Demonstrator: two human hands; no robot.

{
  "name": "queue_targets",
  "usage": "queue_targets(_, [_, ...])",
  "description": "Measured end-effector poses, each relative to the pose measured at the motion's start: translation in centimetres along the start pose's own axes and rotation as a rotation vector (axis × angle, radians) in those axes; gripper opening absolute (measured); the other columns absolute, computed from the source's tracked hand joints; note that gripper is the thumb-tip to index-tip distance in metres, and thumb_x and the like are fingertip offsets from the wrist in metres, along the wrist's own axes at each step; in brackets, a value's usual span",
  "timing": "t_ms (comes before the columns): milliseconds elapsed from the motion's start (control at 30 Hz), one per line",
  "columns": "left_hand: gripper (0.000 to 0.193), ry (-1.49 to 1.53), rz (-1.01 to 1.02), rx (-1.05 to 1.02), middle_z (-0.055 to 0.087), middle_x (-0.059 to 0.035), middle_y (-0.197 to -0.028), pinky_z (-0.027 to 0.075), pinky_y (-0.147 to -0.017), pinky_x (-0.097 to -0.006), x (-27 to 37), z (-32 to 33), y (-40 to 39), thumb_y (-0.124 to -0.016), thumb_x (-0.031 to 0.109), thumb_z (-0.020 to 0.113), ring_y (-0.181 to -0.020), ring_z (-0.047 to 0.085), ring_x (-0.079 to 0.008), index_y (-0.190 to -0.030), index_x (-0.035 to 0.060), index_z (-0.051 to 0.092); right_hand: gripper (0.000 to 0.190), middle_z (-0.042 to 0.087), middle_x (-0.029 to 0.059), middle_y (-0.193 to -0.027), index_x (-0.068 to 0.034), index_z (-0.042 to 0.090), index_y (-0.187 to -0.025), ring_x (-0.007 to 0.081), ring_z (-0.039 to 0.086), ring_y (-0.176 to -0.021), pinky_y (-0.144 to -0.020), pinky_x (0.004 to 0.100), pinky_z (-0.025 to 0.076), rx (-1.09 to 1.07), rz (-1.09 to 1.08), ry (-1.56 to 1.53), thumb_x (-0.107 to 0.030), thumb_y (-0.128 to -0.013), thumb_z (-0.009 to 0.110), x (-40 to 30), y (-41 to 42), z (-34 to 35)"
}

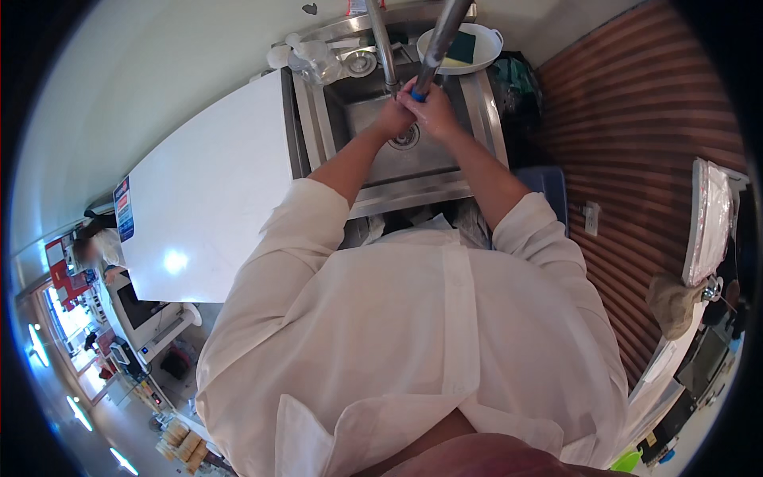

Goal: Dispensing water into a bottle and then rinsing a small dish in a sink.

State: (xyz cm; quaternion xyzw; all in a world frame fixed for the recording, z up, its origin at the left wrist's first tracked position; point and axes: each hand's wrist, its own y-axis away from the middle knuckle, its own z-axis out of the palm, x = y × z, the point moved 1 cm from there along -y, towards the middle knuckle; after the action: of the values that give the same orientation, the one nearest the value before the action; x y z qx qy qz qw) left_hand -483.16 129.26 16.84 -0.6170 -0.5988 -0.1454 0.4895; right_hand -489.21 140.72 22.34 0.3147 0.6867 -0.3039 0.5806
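Over a stainless steel sink point(381, 158), my left hand point(396, 118) and my right hand point(438, 114) meet and touch each other. Their skin looks wet, with pale specks like suds. A thick metal pipe point(440, 47) with a blue ring point(418, 95) at its lower end comes down in front of my right hand and partly covers its fingers. Just beyond my left hand hangs a thinner metal faucet spout point(384, 47). Whether anything lies between my palms is hidden. The round drain point(405, 138) shows below my wrists.
A clear plastic pump bottle point(316, 62) and a metal strainer point(360, 63) stand at the sink's back left. A white basin point(492, 45) with a green scouring pad point(462, 47) sits back right. A large white panel point(208, 185) borders the left; a corrugated brown wall point(626, 131) borders the right.
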Motion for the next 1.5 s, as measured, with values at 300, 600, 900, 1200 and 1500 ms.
queue_targets(300, [0.027,-0.265,-0.121,-0.261,0.072,-0.0177,-0.092,0.054,-0.077,-0.0411,-0.4,-2.5,0.2,-0.081,0.018,0.074,-0.084,0.07,-0.0269,-0.103,0.0037,0.069,0.029,0.069,0.0063,-0.091,-0.005,0.064,-0.096,0.0192,0.065,-0.085,-0.081,0.0348,0.053,-0.11,-0.215,0.294,-0.024,-0.086,0.084,-2.6,-0.7,-0.5])
queue_targets(600, [0.037,0.266,-0.546,-0.203,0.075,-0.0137,-0.098,0.055,-0.082,-0.0379,1.1,-5.3,0.4,-0.081,0.022,0.079,-0.086,0.071,-0.0262,-0.113,0.0057,0.071,0.047,0.064,0.0042,-0.126,-0.005,0.054,-0.142,0.0173,0.06,-0.116,-0.106,0.0332,0.046,-0.379,0.401,-0.527,-0.024,-0.101,0.066,0.8,0.3,-1.0])
queue_targets(900, [0.035,0.045,-0.365,0.022,0.075,-0.0163,-0.111,0.055,-0.089,-0.0356,10.2,-5.6,-2.7,-0.087,0.022,0.075,-0.108,0.073,-0.0266,-0.119,0.006,0.071,0.029,0.063,0.0099,-0.124,-0.004,0.064,-0.118,0.0248,0.059,-0.115,-0.098,0.0393,0.045,0.162,-0.018,-0.228,-0.026,-0.106,0.05,-2.8,1.6,2.1])
queue_targets(1200, [0.032,-0.165,-0.188,0.072,0.075,-0.0206,-0.097,0.056,-0.079,-0.0378,5.1,-4.0,-1.9,-0.093,0.027,0.065,-0.096,0.075,-0.033,-0.115,0.0049,0.072,0.039,0.068,0.0118,-0.088,0.0,0.064,-0.102,0.0251,0.065,-0.077,-0.076,0.0391,0.052,0.425,-0.315,0.011,-0.032,-0.088,0.081,-14.8,-1.0,2.3])
queue_targets(1500, [0.021,0.066,-0.549,-0.153,0.074,-0.0088,-0.085,0.055,-0.077,-0.0324,9.0,-3.9,-4.9,-0.088,0.017,0.062,-0.081,0.072,-0.018,-0.1,0.0035,0.073,0.024,0.065,0.0047,-0.071,0.002,0.071,-0.095,0.0154,0.061,-0.064,-0.061,0.0316,0.05,0.227,-0.281,-0.053,-0.023,-0.095,0.073,-26.5,-3.7,-4.0])
